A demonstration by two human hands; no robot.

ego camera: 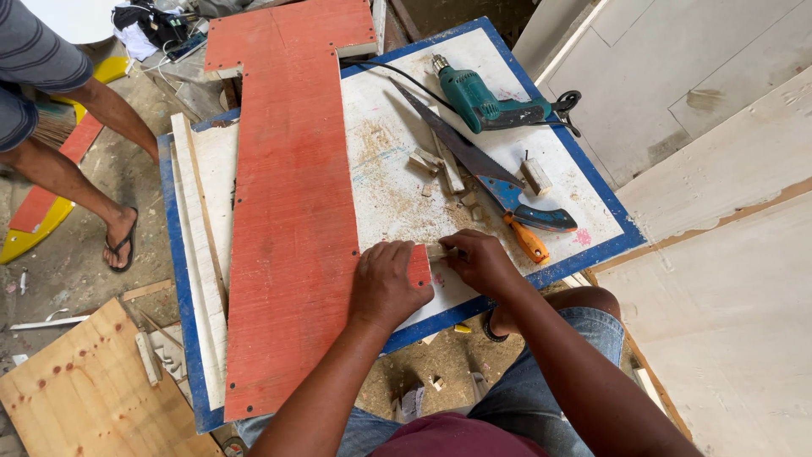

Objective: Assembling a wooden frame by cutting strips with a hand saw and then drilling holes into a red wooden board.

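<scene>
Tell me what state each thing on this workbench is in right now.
Left hand: pressed flat on the red board's edge.
Right hand: pinching a small wood block.
Small wood block: held against the red board.
Red board: lying flat across the bench.
Green drill: lying on its side, untouched.
Handsaw: lying flat, untouched.
White bench top: dusted with sawdust and offcuts.

The setting is an informal carpentry workshop. A white work board with a blue edge (pixel 541 275) serves as the bench and is covered with sawdust and small wood offcuts (pixel 535 176). Woodworking tools lie on it: a teal electric drill (pixel 484 103), a hand saw (pixel 474 161) and an orange-handled tool (pixel 528 240). A red-painted plywood panel (pixel 292 203) and pale wooden strips (pixel 196 245) rest on the board. Plywood sheets (pixel 80 398) and scraps lie on the dusty floor (pixel 72 267).
</scene>
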